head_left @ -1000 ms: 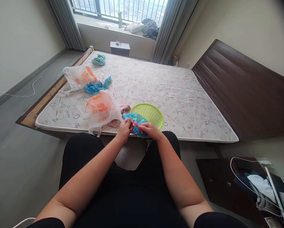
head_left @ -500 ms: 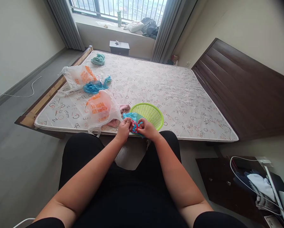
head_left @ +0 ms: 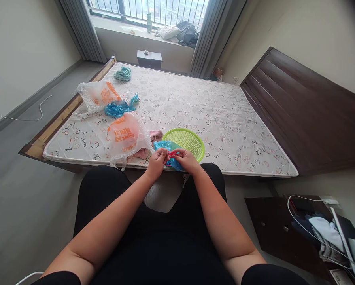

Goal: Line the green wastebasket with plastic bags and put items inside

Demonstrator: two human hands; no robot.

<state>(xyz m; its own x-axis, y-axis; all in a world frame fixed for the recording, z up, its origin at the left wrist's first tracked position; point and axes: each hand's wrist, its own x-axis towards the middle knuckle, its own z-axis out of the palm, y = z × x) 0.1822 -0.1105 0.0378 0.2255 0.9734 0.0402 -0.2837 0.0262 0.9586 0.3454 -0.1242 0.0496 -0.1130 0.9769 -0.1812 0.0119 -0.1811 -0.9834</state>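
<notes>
Both hands meet over the near edge of the bed, fingers pinched on a thin red string [head_left: 172,153]. My left hand [head_left: 157,161] is closed on its left side, and my right hand [head_left: 187,160] grips it from the right. Around and below the fingers bunches a blue plastic bag [head_left: 176,165], its contents hidden. Just behind the hands, a lime-green plastic basket [head_left: 185,138] rests on the mattress, tipped toward me. Left of my left hand sits a white plastic bag with orange print [head_left: 124,134], beside a pink cloth [head_left: 156,136].
Farther back on the patterned mattress [head_left: 225,130] lie another orange-printed bag [head_left: 99,95], a blue plastic bag [head_left: 119,108] and a coiled teal cloth [head_left: 123,74]. A dark nightstand [head_left: 272,221] with cables and papers stands at right, below the wooden headboard [head_left: 302,114].
My fingers have shifted slightly, and the red string now stretches sideways between them instead of hanging in a loop. The blue bag's lower part shows more. The surroundings stay the same.
</notes>
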